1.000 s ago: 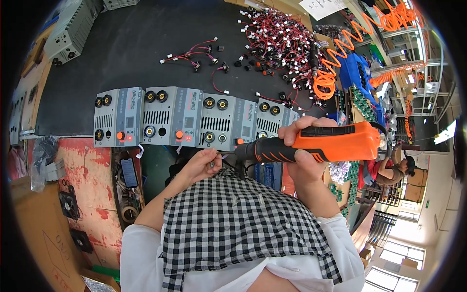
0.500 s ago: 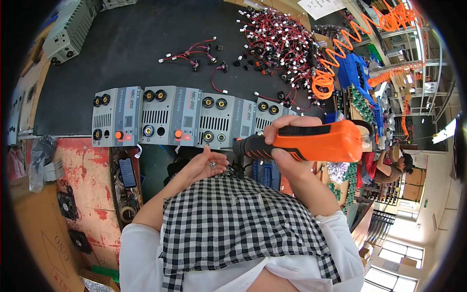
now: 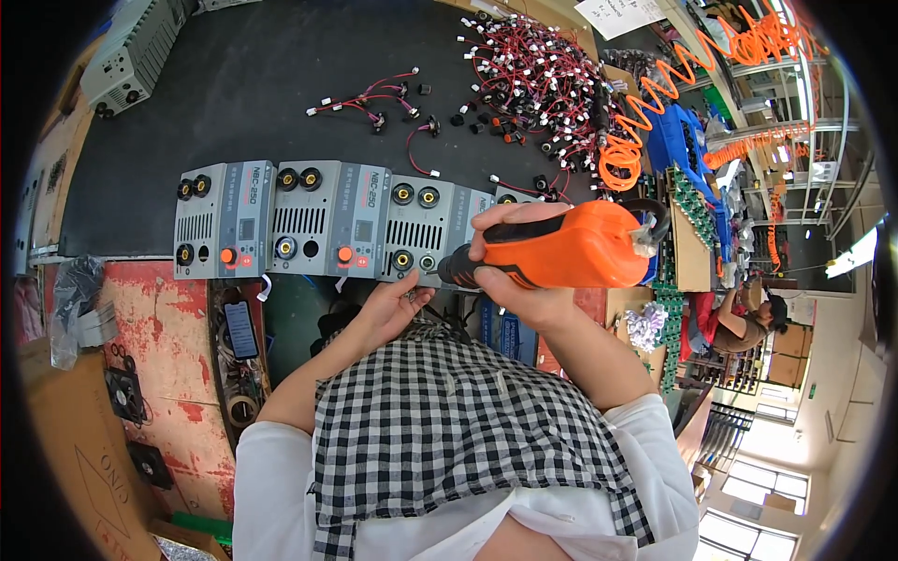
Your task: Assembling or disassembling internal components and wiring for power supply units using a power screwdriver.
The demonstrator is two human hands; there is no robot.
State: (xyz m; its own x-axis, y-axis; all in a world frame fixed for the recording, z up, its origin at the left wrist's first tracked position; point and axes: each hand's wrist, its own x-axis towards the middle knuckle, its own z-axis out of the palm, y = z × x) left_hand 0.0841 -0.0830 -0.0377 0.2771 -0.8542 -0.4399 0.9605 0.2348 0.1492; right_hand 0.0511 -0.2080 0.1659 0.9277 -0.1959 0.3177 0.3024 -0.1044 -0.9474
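Observation:
My right hand (image 3: 528, 304) is wrapped round an orange and black cordless screwdriver (image 3: 571, 251). The tool lies nearly level, its black nose by the lower front corner of the third grey front panel (image 3: 421, 224). My left hand (image 3: 398, 304) is at the same panel's near edge, fingers curled in and thumb side touching or almost touching it. Small metal pieces seen in that palm earlier are now mostly hidden by the fingers. That panel has black-ringed brass sockets and a vent grille. The screwdriver and my right hand partly cover a fourth panel (image 3: 510, 197).
Two more grey panels with orange knobs, one at far left (image 3: 201, 224) and one beside it (image 3: 323, 224), stand in the row on the black bench top (image 3: 253, 103). Behind lies a heap of red-wired parts (image 3: 543, 84). An orange coiled hose (image 3: 622, 164) hangs at right. Another person (image 3: 744, 327) sits beyond.
The screwdriver and my right hand have moved left and slightly forward, bringing the nose to the third panel. My left hand has turned, its fingers curling, and risen to the panel's edge.

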